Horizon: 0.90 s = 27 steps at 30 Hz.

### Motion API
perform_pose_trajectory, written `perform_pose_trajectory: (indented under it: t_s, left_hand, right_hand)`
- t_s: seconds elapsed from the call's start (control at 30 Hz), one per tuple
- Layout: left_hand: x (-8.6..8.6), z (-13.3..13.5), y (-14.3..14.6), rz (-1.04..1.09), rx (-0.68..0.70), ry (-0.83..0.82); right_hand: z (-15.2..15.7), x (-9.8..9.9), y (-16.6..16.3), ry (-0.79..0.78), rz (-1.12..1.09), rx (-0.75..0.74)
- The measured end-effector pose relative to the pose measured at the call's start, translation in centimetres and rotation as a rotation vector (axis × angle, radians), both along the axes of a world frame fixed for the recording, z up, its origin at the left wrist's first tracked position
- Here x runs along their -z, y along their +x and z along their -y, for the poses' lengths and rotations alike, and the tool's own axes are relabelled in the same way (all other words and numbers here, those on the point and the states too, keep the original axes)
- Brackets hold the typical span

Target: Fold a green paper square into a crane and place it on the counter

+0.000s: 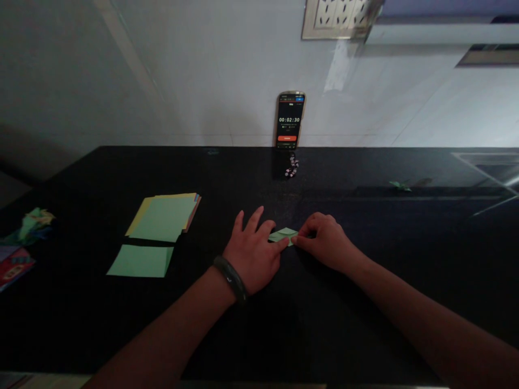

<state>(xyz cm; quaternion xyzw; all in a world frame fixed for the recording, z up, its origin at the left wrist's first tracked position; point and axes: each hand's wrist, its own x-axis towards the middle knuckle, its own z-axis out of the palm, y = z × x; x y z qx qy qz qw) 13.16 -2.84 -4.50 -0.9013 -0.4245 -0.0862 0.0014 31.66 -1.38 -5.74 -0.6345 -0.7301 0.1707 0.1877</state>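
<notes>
A small piece of folded light-green paper (286, 233) lies on the black table between my hands. My left hand (254, 254), a dark bangle at its wrist, rests flat with its fingers spread; its thumb presses on the paper's lower edge and its fingers lie by the left corner. At the right corner, my right hand (326, 240) is closed in a pinch, thumb and index finger on the paper's edge. Part of the paper is hidden by the fingertips.
Left of my hands lie a stack of coloured paper (166, 216) and a loose green sheet (140, 261). Crumpled paper (36, 224) and a red packet (14, 267) sit far left. A phone (289, 121) showing a timer leans on the wall, beads (292, 166) before it. A small green folded piece (400, 186) lies right.
</notes>
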Motion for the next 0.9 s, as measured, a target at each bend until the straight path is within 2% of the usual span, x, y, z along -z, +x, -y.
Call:
perform_pose_trajectory:
  t_s: [0.07, 0.13, 0.23, 0.33, 0.4, 0.5, 0.67, 0.9]
  left_hand:
    - [0.0, -0.2, -0.1, -0.014, -0.013, -0.059]
    - [0.0, -0.5, -0.3, -0.021, -0.020, -0.101]
    - [0.2, -0.8, -0.4, -0.020, -0.021, -0.116]
    - [0.2, -0.7, -0.4, -0.016, -0.032, -0.106]
    - [0.3, -0.6, -0.4, -0.017, -0.036, -0.102]
    - [0.3, -0.5, -0.4, -0.016, -0.028, -0.099]
    - [0.2, -0.3, -0.3, 0.017, 0.024, -0.055]
    - [0.1, -1.2, -0.5, 0.095, 0.059, -0.091]
  right_hand:
    - [0.4, 0.1, 0.4, 0.072, 0.010, -0.062]
    - [0.9, 0.1, 0.8, 0.211, 0.035, -0.201]
    - [1.6, -0.1, 1.3, 0.348, 0.211, -0.365]
    - [2.0, -0.5, 1.1, 0.329, 0.372, -0.449]
    - [2.1, -0.7, 0.9, 0.303, 0.419, -0.454]
    - [1.9, -0.5, 1.0, 0.290, 0.382, -0.440]
    - [0.8, -0.1, 1.8, 0.357, 0.257, -0.466]
    - [-0.3, -0.1, 1.6, 0.313, 0.314, -0.563]
